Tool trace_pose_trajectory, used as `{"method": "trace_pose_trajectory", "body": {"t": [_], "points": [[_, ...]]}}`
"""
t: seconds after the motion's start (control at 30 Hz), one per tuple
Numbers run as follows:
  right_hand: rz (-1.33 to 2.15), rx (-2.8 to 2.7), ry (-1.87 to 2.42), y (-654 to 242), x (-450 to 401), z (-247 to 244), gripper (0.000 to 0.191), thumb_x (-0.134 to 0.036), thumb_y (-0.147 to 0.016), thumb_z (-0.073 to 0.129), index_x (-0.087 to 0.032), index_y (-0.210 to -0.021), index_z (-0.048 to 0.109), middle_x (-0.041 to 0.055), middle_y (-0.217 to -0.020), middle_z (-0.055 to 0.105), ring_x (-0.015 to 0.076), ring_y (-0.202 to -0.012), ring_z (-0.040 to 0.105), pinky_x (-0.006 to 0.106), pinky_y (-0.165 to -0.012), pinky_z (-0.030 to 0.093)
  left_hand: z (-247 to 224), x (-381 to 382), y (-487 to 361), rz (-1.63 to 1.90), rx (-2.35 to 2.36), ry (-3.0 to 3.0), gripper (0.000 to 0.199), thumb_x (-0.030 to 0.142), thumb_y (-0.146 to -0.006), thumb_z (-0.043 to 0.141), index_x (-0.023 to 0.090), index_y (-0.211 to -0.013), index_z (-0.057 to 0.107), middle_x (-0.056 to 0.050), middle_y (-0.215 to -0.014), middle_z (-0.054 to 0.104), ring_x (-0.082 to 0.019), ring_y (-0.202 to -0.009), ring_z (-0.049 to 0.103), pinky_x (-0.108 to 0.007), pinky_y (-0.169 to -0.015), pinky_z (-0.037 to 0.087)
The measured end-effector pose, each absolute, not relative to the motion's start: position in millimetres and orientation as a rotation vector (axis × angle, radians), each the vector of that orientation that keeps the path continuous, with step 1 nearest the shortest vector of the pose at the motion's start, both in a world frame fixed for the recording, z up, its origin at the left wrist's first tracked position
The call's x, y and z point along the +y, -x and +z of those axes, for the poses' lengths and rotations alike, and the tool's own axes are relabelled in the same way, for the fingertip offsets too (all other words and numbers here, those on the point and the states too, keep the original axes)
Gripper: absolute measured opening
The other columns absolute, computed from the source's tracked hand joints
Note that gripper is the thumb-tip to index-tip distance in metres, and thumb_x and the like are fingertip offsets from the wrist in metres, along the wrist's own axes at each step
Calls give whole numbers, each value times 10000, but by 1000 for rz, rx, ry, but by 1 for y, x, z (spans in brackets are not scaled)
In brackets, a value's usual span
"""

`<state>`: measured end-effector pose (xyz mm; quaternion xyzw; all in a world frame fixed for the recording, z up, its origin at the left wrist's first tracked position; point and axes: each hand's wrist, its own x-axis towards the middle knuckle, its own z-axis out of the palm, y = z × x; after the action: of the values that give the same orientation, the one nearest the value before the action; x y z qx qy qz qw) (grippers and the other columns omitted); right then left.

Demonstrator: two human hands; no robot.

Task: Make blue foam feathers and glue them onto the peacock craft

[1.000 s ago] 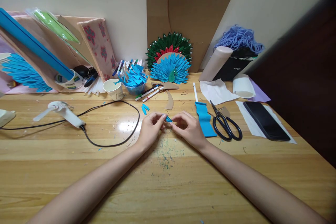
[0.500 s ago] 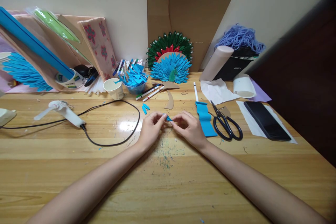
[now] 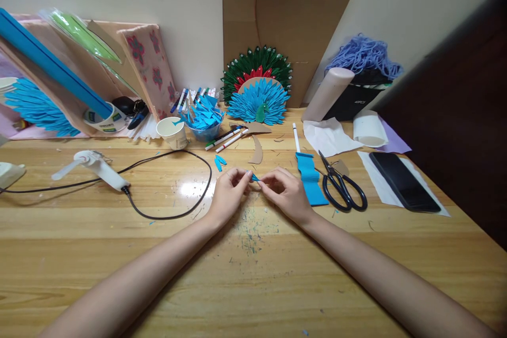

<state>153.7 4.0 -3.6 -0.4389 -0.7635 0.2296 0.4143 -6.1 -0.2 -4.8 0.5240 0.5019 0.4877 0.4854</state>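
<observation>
In the head view, the left hand [image 3: 229, 193] and right hand [image 3: 287, 194] both pinched a narrow, twisted piece of blue paper [image 3: 255, 177] between their fingertips, over the smooth, grained wooden table [image 3: 253, 296]. Slim blue petals [image 3: 218, 164] lay near the left hand. A wavy blue strip [image 3: 311, 182] lay beside the right, next to black-handled scissors [image 3: 332, 172]. Beyond, a peacock [image 3: 253, 100] with pointed, layered feathers stood before flat brown cardboard [image 3: 285, 21].

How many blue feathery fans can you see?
2: the central fan in front of the brown cardboard, and the far-left fan, partly covered. Others may be hidden.
</observation>
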Motion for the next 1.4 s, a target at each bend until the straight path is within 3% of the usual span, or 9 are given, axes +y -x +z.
{"method": "trace_pose_trajectory", "body": {"t": [0.7,1.4], "points": [[523,-1911,1089,-153,5,-4,22,-189,-790,563,-193,-779,581,25,-735,583,147,-670,553,279,-595,464,-6,-1,6,1151,1224,-1291,257,395,-801,536,144,-771,578,-36,-715,618,-126,-621,574,-255,-606,448],[561,-1939,1059,-154,4,-4,24,-171,-808,549,-195,-808,551,26,-756,554,151,-709,536,287,-623,462,1,-1,4,1215,1261,-1193,206,317,-772,562,136,-673,567,-5,-622,573,-99,-541,520,-231,-543,418]]}}
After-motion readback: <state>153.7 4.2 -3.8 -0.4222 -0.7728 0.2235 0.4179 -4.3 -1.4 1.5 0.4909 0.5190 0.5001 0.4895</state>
